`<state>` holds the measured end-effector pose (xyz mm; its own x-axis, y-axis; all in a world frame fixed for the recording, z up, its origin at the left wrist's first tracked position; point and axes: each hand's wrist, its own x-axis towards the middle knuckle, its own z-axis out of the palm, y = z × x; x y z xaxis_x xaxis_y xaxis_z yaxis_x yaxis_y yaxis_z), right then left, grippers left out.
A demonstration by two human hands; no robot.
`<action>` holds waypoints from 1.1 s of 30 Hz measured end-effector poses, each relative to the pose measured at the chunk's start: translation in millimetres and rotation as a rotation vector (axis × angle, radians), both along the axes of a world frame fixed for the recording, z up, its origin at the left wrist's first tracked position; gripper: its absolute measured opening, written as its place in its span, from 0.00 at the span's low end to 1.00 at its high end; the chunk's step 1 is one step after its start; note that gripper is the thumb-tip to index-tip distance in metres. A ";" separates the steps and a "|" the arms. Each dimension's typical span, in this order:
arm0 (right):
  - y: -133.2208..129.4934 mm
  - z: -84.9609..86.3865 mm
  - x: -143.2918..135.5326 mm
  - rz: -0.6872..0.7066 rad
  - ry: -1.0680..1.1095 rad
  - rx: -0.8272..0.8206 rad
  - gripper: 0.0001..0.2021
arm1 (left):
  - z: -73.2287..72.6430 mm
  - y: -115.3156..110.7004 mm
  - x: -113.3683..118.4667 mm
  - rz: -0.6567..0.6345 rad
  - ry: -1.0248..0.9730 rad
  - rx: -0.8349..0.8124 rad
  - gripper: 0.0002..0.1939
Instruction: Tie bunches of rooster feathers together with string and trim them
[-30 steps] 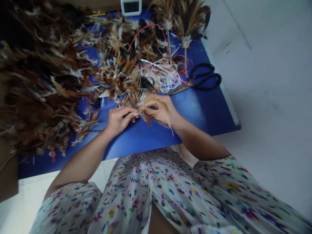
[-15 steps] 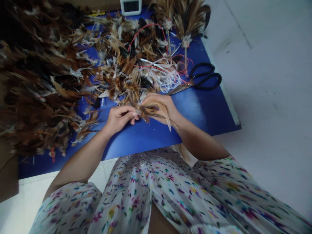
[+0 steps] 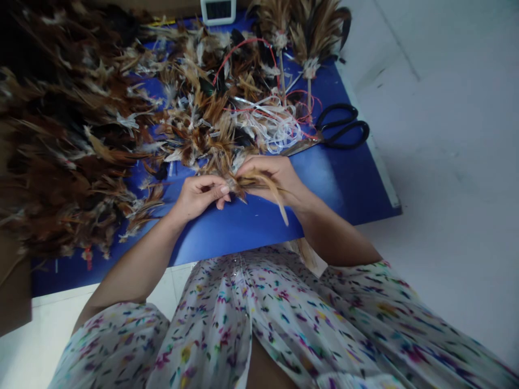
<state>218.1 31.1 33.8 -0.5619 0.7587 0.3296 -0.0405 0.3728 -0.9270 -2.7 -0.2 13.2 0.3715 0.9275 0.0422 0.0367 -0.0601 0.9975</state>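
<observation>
Between my two hands is a small bunch of tan and brown feathers (image 3: 265, 182), its long tips drooping over the right palm. My left hand (image 3: 200, 197) pinches the pale, fluffy quill end between thumb and fingers. Around the feathers' shafts, my right hand (image 3: 279, 175) is curled, its fingertips partly hidden behind them. Just beyond my hands lies a heap of loose feathers (image 3: 203, 121) on the blue tabletop (image 3: 243, 232). A tangle of clear plastic ribbon (image 3: 271, 127) rests behind my right hand.
Black-handled scissors (image 3: 344, 127) lie at the right near the table edge. Two feather bundles on sticks (image 3: 310, 67) are at the back right, beside red string (image 3: 239, 47). A large brown feather pile (image 3: 68, 140) covers the left. A white-framed device (image 3: 219, 12) stands at the back.
The feather bunch has turned slightly, and its long tan tip now hangs a little lower and further right. My right hand has shifted slightly right; the left has hardly moved.
</observation>
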 end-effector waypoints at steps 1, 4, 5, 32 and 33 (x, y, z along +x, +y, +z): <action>-0.5 1.0 0.7 0.003 -0.005 -0.032 0.15 | -0.2 0.0 -0.4 -0.005 0.002 -0.010 0.13; -0.8 4.0 2.4 0.036 -0.014 -0.095 0.18 | -1.2 0.1 -1.8 -0.021 -0.007 -0.029 0.13; -0.4 4.9 3.0 0.047 -0.017 -0.098 0.19 | -1.7 0.2 -2.2 -0.029 -0.010 -0.035 0.13; -2.6 0.0 1.9 -0.093 -0.110 0.040 0.15 | -3.3 -3.6 5.7 0.159 0.318 0.564 0.09; -3.0 0.0 2.2 -0.095 -0.113 0.029 0.16 | -3.6 -3.6 5.7 0.172 0.342 0.608 0.09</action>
